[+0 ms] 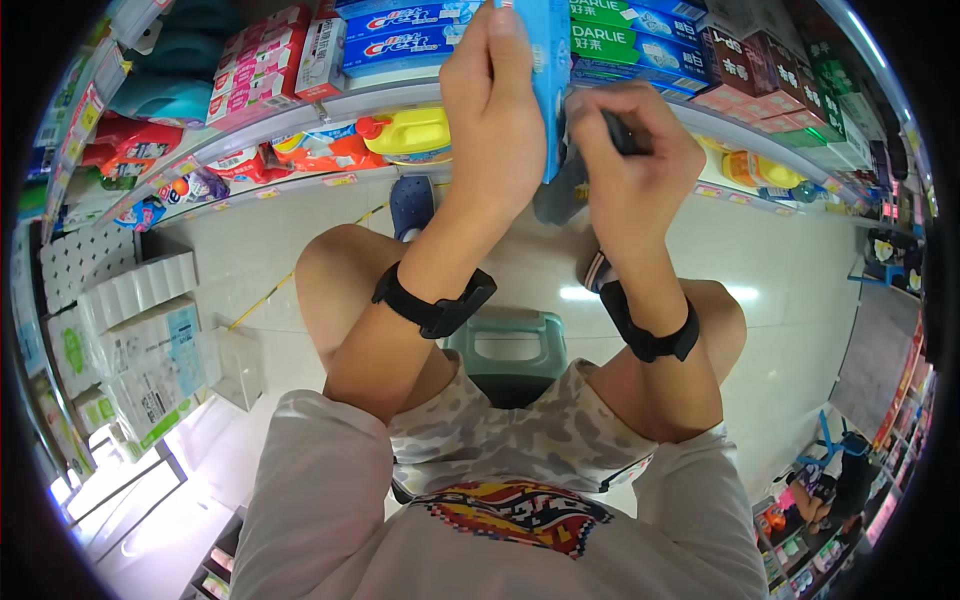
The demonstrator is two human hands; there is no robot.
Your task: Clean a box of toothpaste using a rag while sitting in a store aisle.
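My left hand (499,112) grips a light-blue carton (551,97) upright at the top centre, its thumb and fingers at the carton's upper left. Close against the carton's right side is my right hand (637,150), fingers curled around a small dark object (619,133) that I cannot identify. A dark grey cloth or sleeve-like thing (561,196) hangs below the carton, partly behind my right hand. Behind both hands, blue Crest toothpaste boxes (401,37) are stacked to the left and Darlie toothpaste boxes (637,49) to the right.
A shelf edge (390,94) crosses behind my hands. Yellow bottles (409,133) and detergent packs (330,150) stand on the lower shelf. A green plastic stool (555,345) is between my legs. Wrapped paper packs (154,367) stand at left; a person (810,499) is at lower right.
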